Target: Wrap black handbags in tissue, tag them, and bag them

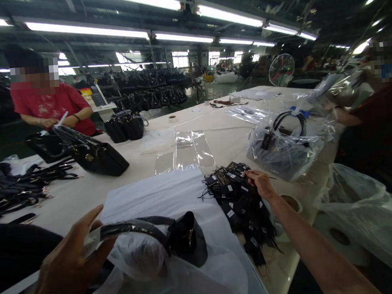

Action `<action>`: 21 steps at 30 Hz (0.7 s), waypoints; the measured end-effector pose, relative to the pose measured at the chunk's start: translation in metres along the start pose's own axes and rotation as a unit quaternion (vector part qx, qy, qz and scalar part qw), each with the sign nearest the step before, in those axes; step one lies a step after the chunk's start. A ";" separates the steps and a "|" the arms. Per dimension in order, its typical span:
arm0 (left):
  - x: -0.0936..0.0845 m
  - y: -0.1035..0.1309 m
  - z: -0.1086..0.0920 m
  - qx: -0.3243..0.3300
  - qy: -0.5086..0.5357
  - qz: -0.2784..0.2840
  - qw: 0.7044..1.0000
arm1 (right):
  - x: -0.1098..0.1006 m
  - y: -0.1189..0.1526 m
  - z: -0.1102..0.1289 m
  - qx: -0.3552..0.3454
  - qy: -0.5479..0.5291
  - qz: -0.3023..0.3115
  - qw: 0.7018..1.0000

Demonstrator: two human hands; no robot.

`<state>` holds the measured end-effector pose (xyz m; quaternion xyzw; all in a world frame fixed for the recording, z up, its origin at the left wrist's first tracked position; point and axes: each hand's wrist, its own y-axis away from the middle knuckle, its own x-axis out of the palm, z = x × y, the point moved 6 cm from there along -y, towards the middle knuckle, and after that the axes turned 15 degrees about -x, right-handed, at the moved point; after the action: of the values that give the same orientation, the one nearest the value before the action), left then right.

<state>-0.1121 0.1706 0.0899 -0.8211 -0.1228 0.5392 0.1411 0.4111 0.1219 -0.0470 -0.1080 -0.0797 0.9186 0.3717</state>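
A black handbag (189,237), partly wrapped in thin white sheeting (140,258), lies in front of me. Its plastic-wrapped handle (134,227) runs into the crook of my left hand (71,258), whose thumb and fingers curve around the handle's end. To the right is a heap of black hang tags (232,189) with cords and small white labels. My right hand (260,182) is at the heap's upper right edge, thumb and fingertips pinched on a hang tag, mostly hidden by the fingers. Under the bag is a stack of white sheets (152,192).
Clear plastic bags (192,149) lie ahead on the table (222,136). A bagged handbag (279,145) is at right, near another person (375,116). At left are black straps (14,186), handbags (96,158) and a person in red (52,103). Plastic film (364,202) hangs at right.
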 end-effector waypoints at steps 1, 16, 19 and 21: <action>-0.001 0.002 -0.005 0.017 0.008 -0.005 1.000 | 0.000 0.003 0.011 -0.009 0.004 0.008 1.000; -0.050 0.145 -0.063 0.286 0.120 -0.209 0.927 | 0.083 0.199 0.169 -0.102 -0.029 0.363 0.926; -0.020 0.152 -0.061 0.126 0.334 0.070 0.931 | 0.117 0.256 0.183 -0.091 -0.046 0.459 0.883; 0.013 0.158 -0.048 -0.075 0.464 0.272 0.840 | 0.137 0.285 0.186 -0.089 -0.064 0.495 0.862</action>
<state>-0.0551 0.0232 0.0396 -0.9836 0.1453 0.1013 -0.0333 0.0777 0.0034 0.0482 -0.1071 -0.1202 0.9757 -0.1489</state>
